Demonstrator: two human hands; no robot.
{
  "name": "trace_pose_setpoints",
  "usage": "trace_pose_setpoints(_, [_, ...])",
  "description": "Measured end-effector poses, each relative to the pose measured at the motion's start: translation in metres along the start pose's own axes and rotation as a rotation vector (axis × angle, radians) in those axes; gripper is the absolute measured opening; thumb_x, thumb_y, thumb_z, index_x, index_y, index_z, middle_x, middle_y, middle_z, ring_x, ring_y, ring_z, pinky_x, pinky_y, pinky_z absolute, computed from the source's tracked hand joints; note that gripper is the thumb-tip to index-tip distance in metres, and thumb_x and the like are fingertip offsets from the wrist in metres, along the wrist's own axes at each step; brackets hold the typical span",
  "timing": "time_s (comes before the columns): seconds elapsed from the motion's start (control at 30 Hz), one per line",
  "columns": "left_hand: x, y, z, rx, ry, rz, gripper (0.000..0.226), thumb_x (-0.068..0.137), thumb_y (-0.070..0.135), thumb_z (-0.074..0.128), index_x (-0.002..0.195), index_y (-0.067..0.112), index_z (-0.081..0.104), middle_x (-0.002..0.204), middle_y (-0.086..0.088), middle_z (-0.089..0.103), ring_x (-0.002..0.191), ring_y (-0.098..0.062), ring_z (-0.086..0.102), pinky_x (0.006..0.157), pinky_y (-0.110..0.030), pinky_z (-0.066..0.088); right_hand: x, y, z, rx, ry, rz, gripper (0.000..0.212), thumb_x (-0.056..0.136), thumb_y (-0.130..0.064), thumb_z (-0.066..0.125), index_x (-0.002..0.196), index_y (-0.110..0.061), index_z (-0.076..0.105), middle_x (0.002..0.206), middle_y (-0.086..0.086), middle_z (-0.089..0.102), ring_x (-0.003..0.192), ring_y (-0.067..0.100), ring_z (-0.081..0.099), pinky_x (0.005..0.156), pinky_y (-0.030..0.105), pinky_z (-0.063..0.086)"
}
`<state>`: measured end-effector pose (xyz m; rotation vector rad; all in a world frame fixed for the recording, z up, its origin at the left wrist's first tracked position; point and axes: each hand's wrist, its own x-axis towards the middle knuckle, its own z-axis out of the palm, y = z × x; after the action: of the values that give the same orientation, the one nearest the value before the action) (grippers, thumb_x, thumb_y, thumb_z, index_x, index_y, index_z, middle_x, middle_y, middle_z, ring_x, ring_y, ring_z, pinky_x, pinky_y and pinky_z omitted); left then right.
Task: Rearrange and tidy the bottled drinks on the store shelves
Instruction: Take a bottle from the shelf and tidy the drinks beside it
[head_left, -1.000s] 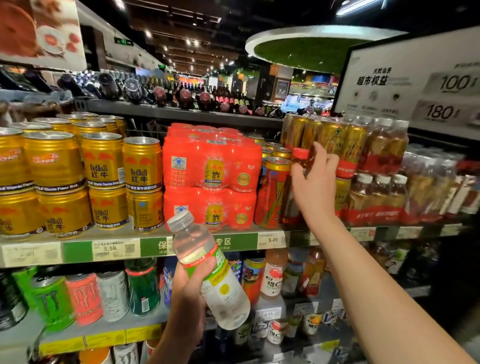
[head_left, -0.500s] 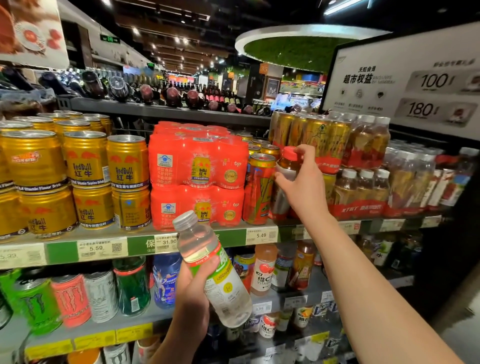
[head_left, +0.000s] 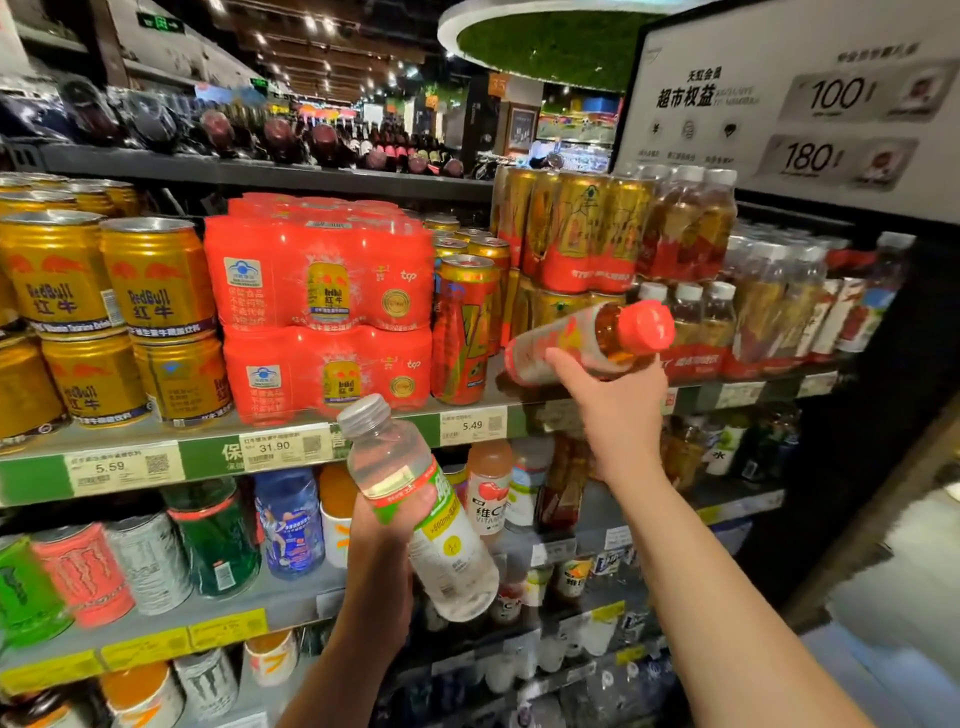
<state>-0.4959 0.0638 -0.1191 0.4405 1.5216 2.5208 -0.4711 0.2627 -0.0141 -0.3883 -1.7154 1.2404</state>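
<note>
Right hand (head_left: 618, 410): grips the red-capped bottle (head_left: 587, 340) — tipped sideways, cap pointing right, in front of the can shelf (head_left: 467, 418).
Left hand (head_left: 387, 540): holds the clear bottle (head_left: 421, 512), tilted, before the lower shelf.

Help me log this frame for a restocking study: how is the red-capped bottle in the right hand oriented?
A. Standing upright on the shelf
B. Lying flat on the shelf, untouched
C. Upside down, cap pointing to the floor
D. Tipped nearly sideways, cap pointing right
D: the right hand grips the red-capped bottle from below, held nearly horizontal in front of the shelf with its cap toward the right.
</note>
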Motion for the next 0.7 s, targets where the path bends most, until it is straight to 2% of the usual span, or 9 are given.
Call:
trace_pose_setpoints(0.1, [0.0, -0.014, 0.01, 0.021, 0.004, -0.001, 0.058, 0.063, 0.04, 0.074, 0.112, 0.011, 0.061, 0.096, -0.015, 0.066, 0.091, -0.032, 0.065, 0.082, -0.053, 0.053, -0.011, 0.011, -0.036, 0.075, 0.076, 0.008, 0.052, 0.076, -0.022, 0.086, 0.121, -0.01, 0.064, 0.11, -0.004, 0.073, 0.1, 0.002, 0.068, 0.091, 0.015, 0.052])
trace_pose_setpoints(0.2, [0.002, -0.027, 0.027, 0.023, -0.018, -0.02, 0.043, 0.063, 0.038, 0.075, 0.101, 0.02, 0.068, 0.091, -0.011, 0.068, 0.087, -0.032, 0.066, 0.078, -0.049, 0.053, -0.023, 0.042, -0.068, 0.109, 0.115, 0.133, 0.045, 0.076, -0.022, 0.085, 0.116, -0.015, 0.066, 0.101, -0.009, 0.074, 0.092, -0.001, 0.07, 0.091, 0.024, 0.055])
trace_pose_setpoints(0.27, [0.003, -0.036, 0.041, 0.017, -0.024, -0.041, 0.052, 0.062, 0.036, 0.076, 0.108, 0.014, 0.064, 0.092, -0.012, 0.068, 0.087, -0.031, 0.067, 0.077, -0.046, 0.056, -0.027, 0.073, -0.086, 0.131, 0.121, 0.192, 0.042, 0.076, -0.019, 0.085, 0.112, -0.017, 0.063, 0.099, -0.006, 0.073, 0.089, 0.001, 0.07, 0.088, 0.027, 0.056])
trace_pose_setpoints(0.37, [0.005, -0.058, 0.067, 0.028, 0.029, -0.057, 0.067, 0.06, 0.034, 0.077, 0.118, 0.005, 0.06, 0.095, -0.01, 0.071, 0.088, -0.026, 0.07, 0.076, -0.038, 0.056, -0.024, 0.12, -0.109, 0.023, 0.088, 0.172, 0.047, 0.068, -0.041, 0.082, 0.093, -0.007, 0.061, 0.081, -0.002, 0.068, 0.073, -0.002, 0.064, 0.072, 0.019, 0.054])
trace_pose_setpoints(0.43, [0.006, -0.074, 0.088, 0.021, 0.115, -0.093, 0.074, 0.054, 0.036, 0.079, 0.12, 0.006, 0.061, 0.095, -0.006, 0.074, 0.087, -0.022, 0.07, 0.075, -0.033, 0.055, -0.017, 0.15, -0.122, -0.051, 0.01, 0.18, 0.055, 0.065, -0.051, 0.079, 0.087, -0.004, 0.062, 0.071, -0.002, 0.065, 0.067, 0.001, 0.063, 0.066, 0.022, 0.05])
trace_pose_setpoints(0.47, [0.007, -0.084, 0.097, 0.026, 0.156, -0.103, 0.073, 0.052, 0.035, 0.08, 0.118, 0.008, 0.062, 0.092, -0.002, 0.076, 0.085, -0.02, 0.07, 0.071, -0.03, 0.055, -0.012, 0.164, -0.127, -0.058, -0.025, 0.208, 0.052, 0.067, -0.047, 0.083, 0.092, -0.007, 0.061, 0.071, -0.003, 0.065, 0.067, 0.006, 0.063, 0.068, 0.028, 0.052])
trace_pose_setpoints(0.53, [0.009, -0.1, 0.115, 0.042, 0.205, -0.104, 0.067, 0.057, 0.03, 0.081, 0.117, 0.009, 0.062, 0.086, 0.003, 0.076, 0.081, -0.017, 0.069, 0.065, -0.025, 0.055, -0.004, 0.186, -0.132, -0.083, -0.06, 0.228, 0.057, 0.07, -0.042, 0.087, 0.111, -0.017, 0.056, 0.078, -0.007, 0.064, 0.07, 0.006, 0.06, 0.071, 0.029, 0.051])
trace_pose_setpoints(0.6, [0.013, -0.114, 0.131, 0.055, 0.229, -0.094, 0.072, 0.057, 0.032, 0.082, 0.121, 0.005, 0.06, 0.088, 0.001, 0.074, 0.079, -0.014, 0.069, 0.065, -0.024, 0.055, 0.004, 0.204, -0.134, -0.134, -0.106, 0.231, 0.072, 0.068, -0.054, 0.081, 0.123, -0.018, 0.053, 0.092, -0.007, 0.066, 0.08, 0.005, 0.06, 0.079, 0.029, 0.049])
trace_pose_setpoints(0.7, [0.017, -0.128, 0.146, 0.072, 0.272, -0.068, 0.08, 0.054, 0.037, 0.081, 0.123, 0.004, 0.059, 0.095, -0.002, 0.073, 0.085, -0.017, 0.068, 0.071, -0.027, 0.055, 0.018, 0.227, -0.132, -0.158, -0.221, 0.225, 0.056, 0.073, -0.044, 0.083, 0.113, -0.018, 0.054, 0.09, -0.012, 0.063, 0.079, -0.006, 0.056, 0.076, 0.014, 0.043])
